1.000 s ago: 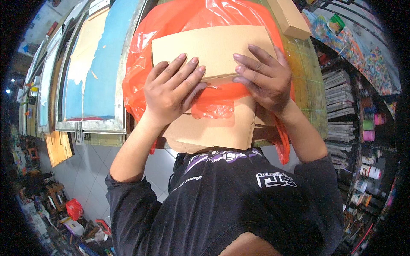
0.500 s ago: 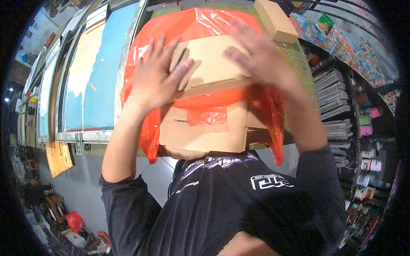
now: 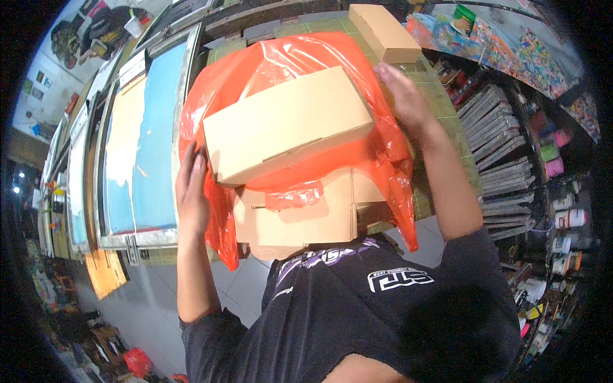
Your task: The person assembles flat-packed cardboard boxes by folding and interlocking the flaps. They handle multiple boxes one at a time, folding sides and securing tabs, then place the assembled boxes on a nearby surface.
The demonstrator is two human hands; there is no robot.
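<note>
A closed brown cardboard box (image 3: 290, 121) lies slightly askew on a spread orange-red plastic bag (image 3: 274, 60). Beside the box's near left corner is my left hand (image 3: 193, 195), its fingers stretched out along the bag's edge; whether it touches the box I cannot tell. My right hand (image 3: 407, 99) is apart from the box, past its right end, fingers extended and holding nothing. Under the near part of the bag, toward my body, sits a flattened piece of brown cardboard (image 3: 297, 220). The bag's two handles hang down on either side of it.
A second brown box (image 3: 385, 35) stands at the table's far right. Framed screens with blue and cream surfaces (image 3: 150, 140) line the left. To the right are stacked frames (image 3: 495, 140) on a rack, several paint tubs (image 3: 570, 219) and a colour-splattered surface (image 3: 498, 54).
Both hands have come off the top of the box and moved outward to its sides. The box's top is now uncovered. The whole view has shifted somewhat.
</note>
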